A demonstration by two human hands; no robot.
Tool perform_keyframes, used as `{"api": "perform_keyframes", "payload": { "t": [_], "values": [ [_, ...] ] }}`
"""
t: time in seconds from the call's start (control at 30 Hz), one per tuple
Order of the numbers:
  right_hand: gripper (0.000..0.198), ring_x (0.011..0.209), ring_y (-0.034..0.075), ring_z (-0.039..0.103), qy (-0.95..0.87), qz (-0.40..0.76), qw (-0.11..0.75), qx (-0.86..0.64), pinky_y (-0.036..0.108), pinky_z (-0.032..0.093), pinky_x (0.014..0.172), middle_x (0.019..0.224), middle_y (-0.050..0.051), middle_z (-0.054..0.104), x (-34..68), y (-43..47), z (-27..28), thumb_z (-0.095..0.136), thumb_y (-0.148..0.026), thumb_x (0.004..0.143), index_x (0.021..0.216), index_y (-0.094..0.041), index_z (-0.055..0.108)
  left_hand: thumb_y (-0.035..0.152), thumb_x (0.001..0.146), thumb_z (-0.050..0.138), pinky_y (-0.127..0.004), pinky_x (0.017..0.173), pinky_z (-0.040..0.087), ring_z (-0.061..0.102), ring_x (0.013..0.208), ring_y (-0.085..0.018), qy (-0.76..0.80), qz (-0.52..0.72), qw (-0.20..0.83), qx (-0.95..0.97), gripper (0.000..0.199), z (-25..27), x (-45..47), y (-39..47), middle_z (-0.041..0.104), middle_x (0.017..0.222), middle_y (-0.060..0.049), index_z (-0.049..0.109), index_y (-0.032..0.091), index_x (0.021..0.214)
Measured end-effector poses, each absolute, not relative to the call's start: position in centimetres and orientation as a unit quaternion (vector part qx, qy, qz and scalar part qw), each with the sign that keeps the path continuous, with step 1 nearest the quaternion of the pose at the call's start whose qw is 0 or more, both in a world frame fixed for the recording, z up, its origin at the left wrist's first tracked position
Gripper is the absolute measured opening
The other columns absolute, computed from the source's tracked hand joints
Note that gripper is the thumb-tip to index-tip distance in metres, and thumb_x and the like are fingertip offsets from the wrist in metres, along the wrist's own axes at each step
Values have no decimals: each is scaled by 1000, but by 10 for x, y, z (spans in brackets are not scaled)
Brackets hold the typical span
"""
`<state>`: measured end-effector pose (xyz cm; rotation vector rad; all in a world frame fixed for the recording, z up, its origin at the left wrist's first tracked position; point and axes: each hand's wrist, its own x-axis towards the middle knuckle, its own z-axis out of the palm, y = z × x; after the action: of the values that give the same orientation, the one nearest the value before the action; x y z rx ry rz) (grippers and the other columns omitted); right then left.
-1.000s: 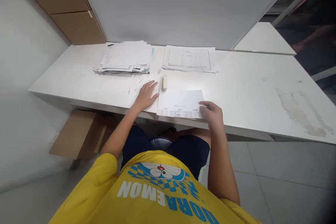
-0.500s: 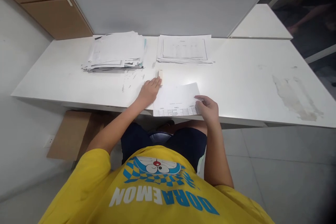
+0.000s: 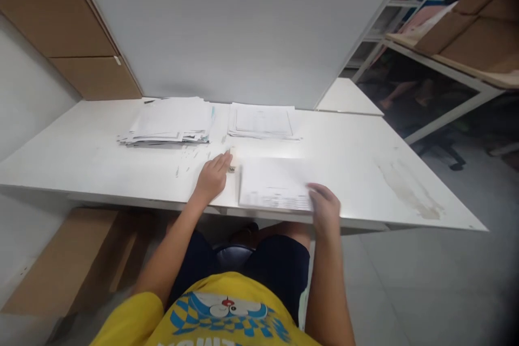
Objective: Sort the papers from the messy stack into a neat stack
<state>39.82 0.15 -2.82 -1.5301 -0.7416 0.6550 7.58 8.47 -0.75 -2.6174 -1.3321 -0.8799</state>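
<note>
My left hand (image 3: 212,177) rests on the white table with its fingertips closed against a small cream stapler (image 3: 232,160). The fingers partly cover it, so only its right side shows. My right hand (image 3: 325,206) pinches the right edge of a sheet of paper (image 3: 275,179) between thumb and fingers. The sheet lies to the right of the stapler near the table's front edge, with a printed table along its near side. It is blurred by motion, and I cannot tell whether it is one sheet or more.
On the white table (image 3: 344,165), a thick, uneven paper pile (image 3: 170,119) stands back left, with a thinner paper stack (image 3: 263,120) right of it. A grey panel (image 3: 243,27) rises behind. Cardboard boxes (image 3: 95,78) are at the left; a wooden-topped table with boxes (image 3: 466,38) stands far right.
The view has tilted up and shifted. The paper has moved right, leaving a gap between it and the stapler, with my right hand still on its edge. My left hand stays at the stapler.
</note>
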Motion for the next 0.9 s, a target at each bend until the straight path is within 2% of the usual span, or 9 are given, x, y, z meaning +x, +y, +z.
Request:
{"api": "perform_keyframes", "payload": {
  "t": [0.1,0.17,0.23,0.3,0.4,0.5,0.6,0.77,0.9],
  "values": [
    [26,71,20,59,-245,198,713,-626,34,50,62,78,2,62,423,29,-23,62,-35,61,83,-24,65,5,86,41,-47,101,49,56,131,-29,-429,-305,34,-850,58,-10,74,85,59,141,-15,53,18,141],
    [28,73,19,59,-256,171,721,-621,34,51,66,81,3,62,432,62,-12,59,-31,62,87,-22,65,6,87,42,-48,100,51,58,128,-29,-409,-307,9,-859,54,-13,74,87,61,139,-15,56,17,138],
    [31,74,19,58,-313,160,681,-642,35,50,71,83,4,63,432,104,-1,55,-25,61,88,-19,67,8,89,43,-48,100,52,59,126,-28,-400,-312,-20,-862,49,-16,73,89,63,136,-15,58,17,134],
    [33,72,19,57,-383,165,606,-677,36,50,72,82,5,64,426,149,6,50,-21,60,87,-17,68,9,90,42,-49,101,51,60,125,-27,-424,-327,-30,-844,45,-19,73,90,65,133,-14,60,16,130],
    [35,81,21,58,-472,160,525,-690,39,49,80,90,8,64,410,210,6,45,-18,62,89,-15,68,8,89,42,-49,100,52,63,121,-27,-463,-332,-25,-821,42,-22,74,90,67,129,-15,62,14,126],
    [40,94,22,57,-536,131,466,-692,38,45,91,98,11,62,397,255,3,43,-14,64,95,-13,67,7,88,43,-46,93,55,66,114,-26,-458,-327,-31,-826,39,-23,75,88,70,121,-14,64,15,120],
    [44,96,23,55,-570,118,391,-713,38,43,91,103,14,61,394,280,-2,43,-10,63,101,-11,67,6,88,43,-43,86,56,68,105,-26,-437,-335,-26,-834,35,-23,75,87,74,109,-12,67,16,112],
    [40,95,26,54,-597,106,336,-721,45,35,96,101,13,62,403,294,-18,46,-8,63,95,-13,69,6,88,43,-40,83,56,70,98,-24,-418,-349,-10,-838,31,-23,72,87,74,101,-10,68,16,103],
    [40,103,26,55,-638,88,316,-696,46,30,100,101,11,66,412,295,-33,45,-8,68,98,-17,70,2,85,42,-37,79,57,70,93,-22,-414,-376,4,-829,33,-22,68,86,74,95,-9,68,16,99]
  ]
}}
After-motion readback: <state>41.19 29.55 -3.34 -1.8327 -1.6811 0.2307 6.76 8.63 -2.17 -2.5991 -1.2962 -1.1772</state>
